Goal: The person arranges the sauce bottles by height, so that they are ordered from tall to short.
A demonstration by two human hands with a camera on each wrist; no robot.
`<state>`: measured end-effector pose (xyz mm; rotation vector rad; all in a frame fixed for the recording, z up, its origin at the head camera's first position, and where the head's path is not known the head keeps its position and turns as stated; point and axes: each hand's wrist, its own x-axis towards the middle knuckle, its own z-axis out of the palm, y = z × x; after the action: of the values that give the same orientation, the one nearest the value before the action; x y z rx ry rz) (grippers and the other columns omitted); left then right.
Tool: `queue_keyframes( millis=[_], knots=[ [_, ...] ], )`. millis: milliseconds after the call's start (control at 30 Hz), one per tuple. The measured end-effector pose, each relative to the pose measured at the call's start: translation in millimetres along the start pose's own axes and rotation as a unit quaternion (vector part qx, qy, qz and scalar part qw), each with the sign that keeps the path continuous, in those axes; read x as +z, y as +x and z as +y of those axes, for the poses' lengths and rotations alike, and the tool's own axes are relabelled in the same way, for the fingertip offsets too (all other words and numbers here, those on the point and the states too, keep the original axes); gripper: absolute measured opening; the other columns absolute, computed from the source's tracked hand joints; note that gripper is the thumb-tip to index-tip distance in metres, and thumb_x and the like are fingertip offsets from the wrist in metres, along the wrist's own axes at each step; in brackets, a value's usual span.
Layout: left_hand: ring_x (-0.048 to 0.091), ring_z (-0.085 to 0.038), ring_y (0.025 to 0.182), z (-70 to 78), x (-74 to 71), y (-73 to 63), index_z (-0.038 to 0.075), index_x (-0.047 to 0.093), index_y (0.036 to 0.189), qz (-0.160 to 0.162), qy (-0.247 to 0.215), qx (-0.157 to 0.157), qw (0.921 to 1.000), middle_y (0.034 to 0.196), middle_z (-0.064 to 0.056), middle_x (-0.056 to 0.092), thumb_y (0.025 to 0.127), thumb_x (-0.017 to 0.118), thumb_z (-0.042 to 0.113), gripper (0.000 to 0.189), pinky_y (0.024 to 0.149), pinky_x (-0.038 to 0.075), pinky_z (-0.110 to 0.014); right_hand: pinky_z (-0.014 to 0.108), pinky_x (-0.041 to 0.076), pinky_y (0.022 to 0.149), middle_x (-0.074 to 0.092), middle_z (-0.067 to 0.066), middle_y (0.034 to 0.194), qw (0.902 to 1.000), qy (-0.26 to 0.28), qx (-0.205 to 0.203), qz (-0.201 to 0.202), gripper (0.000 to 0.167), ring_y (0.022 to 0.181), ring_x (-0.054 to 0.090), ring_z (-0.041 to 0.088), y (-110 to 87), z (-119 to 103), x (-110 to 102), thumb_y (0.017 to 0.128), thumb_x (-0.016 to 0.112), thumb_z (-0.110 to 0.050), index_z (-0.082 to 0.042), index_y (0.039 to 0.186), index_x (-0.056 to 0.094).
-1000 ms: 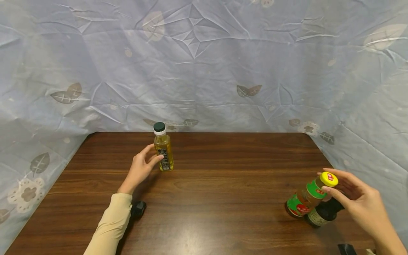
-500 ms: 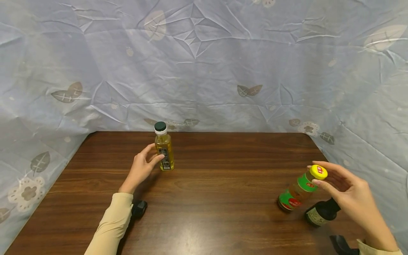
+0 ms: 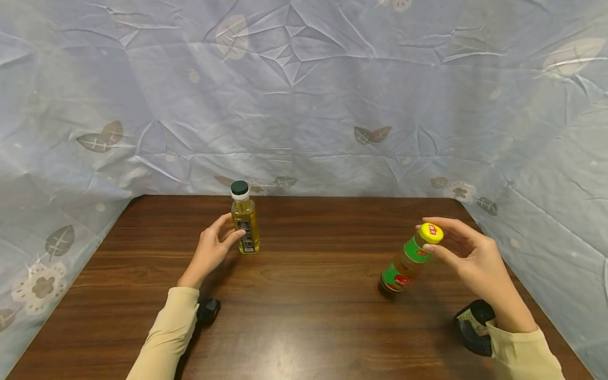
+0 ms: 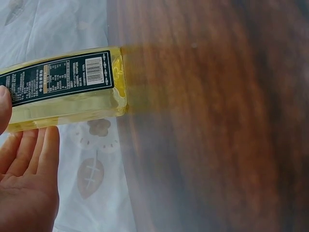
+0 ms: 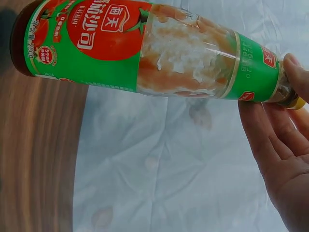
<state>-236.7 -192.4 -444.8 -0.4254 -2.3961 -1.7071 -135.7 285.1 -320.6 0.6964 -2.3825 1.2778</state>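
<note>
My left hand (image 3: 211, 250) grips a clear oil bottle (image 3: 249, 232) with a dark green cap, upright on the table. In the left wrist view, the thumb lies on the black label of this oil bottle (image 4: 58, 77) and the fingers are on its other side. On the right, my right hand (image 3: 470, 253) pinches a ketchup bottle (image 3: 404, 264) by the neck, just under its yellow cap. This bottle leans, cap toward the hand. The right wrist view shows its green label with a red tomato (image 5: 106, 29); the glass above is smeared inside.
A dark bottle (image 3: 467, 316) with a pale label stands near the right forearm, partly hidden by the wrist strap (image 3: 475, 340). The brown wooden table (image 3: 309, 306) ends at a patterned cloth (image 3: 304, 105) behind and at the sides.
My right hand has carried the ketchup bottle leftward and farther from me, away from the dark bottle. The left hand and the oil bottle have stayed in place.
</note>
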Motion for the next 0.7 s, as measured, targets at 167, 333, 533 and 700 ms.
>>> queue_keyframes(
  millis=[167,333,533,700],
  knots=[
    [0.054,-0.038,0.123,-0.5,0.0,0.0,0.001,0.05,0.137,-0.003,-0.001,-0.004,1.0,0.135,-0.021,0.053,0.095,0.066,0.011,0.047,0.104,0.047,-0.037,0.017,0.053,0.089,0.066,0.009,0.121,1.0,0.003,-0.007,-0.007,0.054,0.11,0.063,0.011,17.9,-0.8,15.6,0.081,0.073,0.014,-0.004,0.131,0.06],
    [0.054,-0.038,0.123,0.6,1.0,0.8,0.0,0.05,0.137,-0.005,-0.008,-0.007,0.9999,0.136,-0.021,0.053,0.095,0.066,0.01,0.046,0.104,0.047,-0.035,0.019,0.055,0.087,0.066,0.01,0.12,0.9997,0.022,-0.001,-0.012,0.05,0.108,0.064,0.012,34.9,-2.1,30.7,0.083,0.073,0.008,-0.008,0.129,0.062],
    [0.054,-0.039,0.122,3.4,1.0,0.6,0.0,0.049,0.137,-0.001,-0.009,-0.005,0.9999,0.135,-0.023,0.053,0.094,0.066,0.009,0.047,0.104,0.047,-0.039,0.021,0.057,0.083,0.066,0.011,0.118,0.998,0.06,0.014,-0.017,0.045,0.102,0.066,0.013,53.1,3.4,50.5,0.085,0.074,0.004,-0.008,0.127,0.063],
    [0.054,-0.04,0.121,3.6,1.1,0.8,0.0,0.05,0.136,0.001,-0.005,-0.002,1.0,0.133,-0.023,0.054,0.094,0.067,0.009,0.046,0.103,0.048,-0.039,0.023,0.058,0.082,0.066,0.011,0.117,0.9968,0.076,0.011,-0.023,0.043,0.1,0.066,0.014,67.7,7.9,68.3,0.085,0.074,0.003,-0.006,0.126,0.064]
  ],
)
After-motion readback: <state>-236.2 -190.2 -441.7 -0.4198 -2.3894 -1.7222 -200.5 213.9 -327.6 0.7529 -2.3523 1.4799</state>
